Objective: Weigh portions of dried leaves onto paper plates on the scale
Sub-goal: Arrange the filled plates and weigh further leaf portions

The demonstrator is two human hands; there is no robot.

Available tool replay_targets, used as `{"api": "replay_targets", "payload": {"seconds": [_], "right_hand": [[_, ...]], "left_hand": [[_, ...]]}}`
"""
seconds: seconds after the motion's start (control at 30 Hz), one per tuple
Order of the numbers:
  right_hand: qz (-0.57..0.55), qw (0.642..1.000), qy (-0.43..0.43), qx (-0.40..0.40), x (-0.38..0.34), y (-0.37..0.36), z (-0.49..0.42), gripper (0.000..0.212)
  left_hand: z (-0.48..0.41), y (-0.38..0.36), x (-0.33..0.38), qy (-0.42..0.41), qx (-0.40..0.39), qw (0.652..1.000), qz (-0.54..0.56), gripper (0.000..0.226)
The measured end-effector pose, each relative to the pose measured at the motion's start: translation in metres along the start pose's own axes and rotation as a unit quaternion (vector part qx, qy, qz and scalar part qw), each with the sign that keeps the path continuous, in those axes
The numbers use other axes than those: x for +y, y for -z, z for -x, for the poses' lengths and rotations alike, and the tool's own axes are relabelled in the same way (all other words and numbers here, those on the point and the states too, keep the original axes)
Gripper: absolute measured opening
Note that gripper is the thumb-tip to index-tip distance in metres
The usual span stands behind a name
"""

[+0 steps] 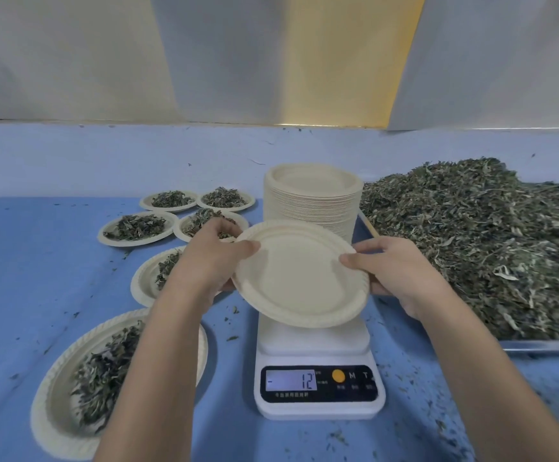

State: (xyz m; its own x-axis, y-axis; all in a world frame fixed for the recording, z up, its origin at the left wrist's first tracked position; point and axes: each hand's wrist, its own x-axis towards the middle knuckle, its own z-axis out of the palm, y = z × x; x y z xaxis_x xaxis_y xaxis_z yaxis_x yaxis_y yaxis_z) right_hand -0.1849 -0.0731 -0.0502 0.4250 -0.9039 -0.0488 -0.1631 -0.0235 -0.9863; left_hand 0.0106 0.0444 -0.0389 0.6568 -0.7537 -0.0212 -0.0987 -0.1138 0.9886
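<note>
Pinching the empty paper plate (pixel 299 278) by its rim with my left hand (pixel 214 256) and right hand (pixel 401 271), I set it flat and centred on the scale (pixel 316 341).

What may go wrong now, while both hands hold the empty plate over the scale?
1. The white digital scale reads minus 12; if it does not return to zero under the empty beige paper plate, portions may weigh wrong.
2. The left forearm passes over the nearest leaf-filled paper plate and might knock it.
</note>
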Motion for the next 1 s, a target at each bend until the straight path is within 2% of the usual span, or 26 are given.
{"api": "replay_targets", "payload": {"seconds": [0.07,0.17,0.23,0.4,0.47,0.57,0.77,1.0], "right_hand": [[0.017,0.999,-0.007,0.033,0.005,0.001,-0.003,0.021],[0.084,0.995,-0.008,0.057,0.012,0.001,-0.005,0.015],[0.11,0.992,-0.004,0.062,0.017,0.003,-0.006,0.011],[0.116,0.991,0.008,0.064,0.023,0.004,-0.007,0.007],[0.136,0.989,0.004,0.056,0.025,0.004,-0.007,0.004],[0.151,0.987,-0.006,0.049,0.028,0.003,-0.008,0.012],[0.153,0.987,-0.007,0.053,0.031,0.001,-0.008,0.015],[0.146,0.988,0.006,0.059,0.035,-0.002,-0.009,0.016]], "left_hand": [[-0.003,-0.004,-0.006,0.002,0.008,1.0,-0.014,0.02],[-0.007,-0.009,-0.016,-0.03,0.043,0.986,-0.158,0.021],[-0.007,-0.012,-0.018,-0.038,0.048,0.976,-0.208,0.019],[-0.005,-0.014,-0.018,-0.026,0.027,0.971,-0.237,0.006],[-0.004,-0.014,-0.019,-0.02,0.028,0.97,-0.242,0.01],[-0.003,-0.014,-0.021,-0.011,0.023,0.968,-0.249,0.021],[-0.003,-0.015,-0.023,0.012,0.02,0.964,-0.267,0.01],[-0.004,-0.016,-0.028,0.025,0.011,0.967,-0.254,0.012]]}}
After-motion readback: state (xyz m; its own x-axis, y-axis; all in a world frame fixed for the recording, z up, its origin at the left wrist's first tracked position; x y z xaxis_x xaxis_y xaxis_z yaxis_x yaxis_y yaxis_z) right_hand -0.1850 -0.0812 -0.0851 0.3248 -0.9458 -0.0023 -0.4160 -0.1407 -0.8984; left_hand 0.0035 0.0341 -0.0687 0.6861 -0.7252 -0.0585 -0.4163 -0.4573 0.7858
